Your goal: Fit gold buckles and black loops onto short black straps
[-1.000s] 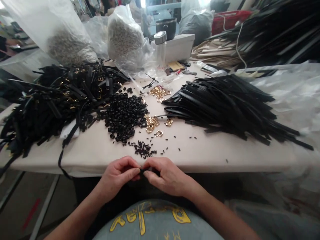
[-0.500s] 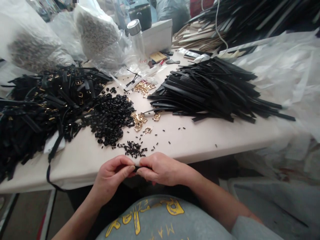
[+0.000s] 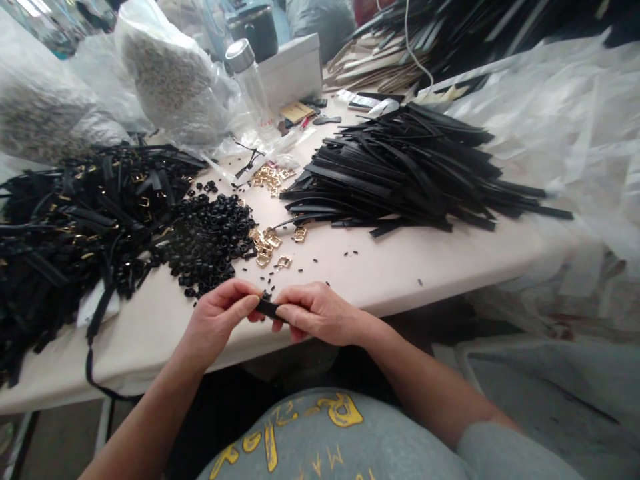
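Note:
Between my two hands runs a short black strap [image 3: 270,309], at the table's front edge. My left hand [image 3: 225,313] pinches its left end between thumb and fingers. The right end is gripped by my right hand [image 3: 320,313], thumb on top. Whether a small part sits at the strap's left end is hidden by the fingers. Just beyond the hands lie small black pins [image 3: 270,283], partly covered by my fingers. Farther off are gold buckles [image 3: 265,245] and a heap of black loops [image 3: 213,233].
Black strips [image 3: 390,177] are piled on the right of the table [image 3: 390,273]. Straps with gold buckles [image 3: 75,220] heap up on the left. Filled plastic bags [image 3: 165,73], a glass bottle [image 3: 253,80] and a white box [image 3: 293,70] stand behind. White sheeting [image 3: 575,147] covers the right side.
Both hands have risen a little toward the small black pins and now cover part of them. More of the black strap shows between the fingers. The view has shifted slightly.

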`<move>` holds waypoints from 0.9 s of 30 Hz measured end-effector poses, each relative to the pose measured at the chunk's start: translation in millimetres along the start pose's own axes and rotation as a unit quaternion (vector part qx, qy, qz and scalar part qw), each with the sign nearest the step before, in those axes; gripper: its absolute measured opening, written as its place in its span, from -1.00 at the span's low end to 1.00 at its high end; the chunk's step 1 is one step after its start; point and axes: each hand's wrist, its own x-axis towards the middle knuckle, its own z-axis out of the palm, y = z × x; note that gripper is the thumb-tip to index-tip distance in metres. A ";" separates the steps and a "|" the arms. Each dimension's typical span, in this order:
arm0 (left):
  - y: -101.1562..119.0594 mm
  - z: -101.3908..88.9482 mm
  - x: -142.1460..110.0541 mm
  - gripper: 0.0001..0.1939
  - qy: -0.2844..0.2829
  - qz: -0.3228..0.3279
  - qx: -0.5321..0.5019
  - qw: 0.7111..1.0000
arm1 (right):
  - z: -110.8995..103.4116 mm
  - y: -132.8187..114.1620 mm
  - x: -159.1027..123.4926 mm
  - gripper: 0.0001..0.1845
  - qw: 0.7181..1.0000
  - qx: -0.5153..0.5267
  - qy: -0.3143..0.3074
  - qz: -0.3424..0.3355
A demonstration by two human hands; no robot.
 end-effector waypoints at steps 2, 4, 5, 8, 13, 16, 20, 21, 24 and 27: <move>7.5 -0.1 20.1 -0.78 0.008 0.041 0.065 0.997 | -2.0 6.3 2.7 -0.73 0.993 0.084 0.073 -0.031; 15.0 2.6 41.3 -0.78 0.017 0.101 0.167 0.981 | -5.8 10.1 4.7 -0.66 0.974 0.143 0.159 -0.069; 17.8 4.8 51.4 -0.78 0.013 0.130 0.223 0.966 | -8.3 11.4 5.3 -0.65 0.962 0.165 0.199 -0.088; 20.4 12.3 76.8 -0.84 -0.033 0.186 0.372 0.909 | -17.0 15.1 6.4 -0.64 0.931 0.203 0.280 -0.114; 16.5 19.6 96.6 -0.93 -0.094 0.206 0.468 0.854 | -24.5 23.3 10.3 -0.64 0.919 0.223 0.310 -0.095; 14.8 20.6 95.6 -0.94 -0.085 0.214 0.455 0.860 | -24.0 23.9 12.9 -0.63 0.922 0.226 0.300 -0.094; 10.9 19.3 83.1 -0.92 -0.071 0.211 0.398 0.890 | -23.5 21.4 14.9 -0.62 0.915 0.245 0.304 -0.102; 10.0 18.1 78.8 -0.92 -0.067 0.202 0.374 0.903 | -23.9 21.0 15.3 -0.62 0.914 0.249 0.304 -0.101; 9.8 12.1 64.8 -0.88 -0.050 0.136 0.255 0.956 | -25.4 20.6 15.9 -0.62 0.914 0.255 0.301 -0.096; 16.2 5.2 49.3 -0.76 -0.045 0.026 0.101 0.994 | -23.3 19.6 15.1 -0.64 0.928 0.233 0.283 -0.073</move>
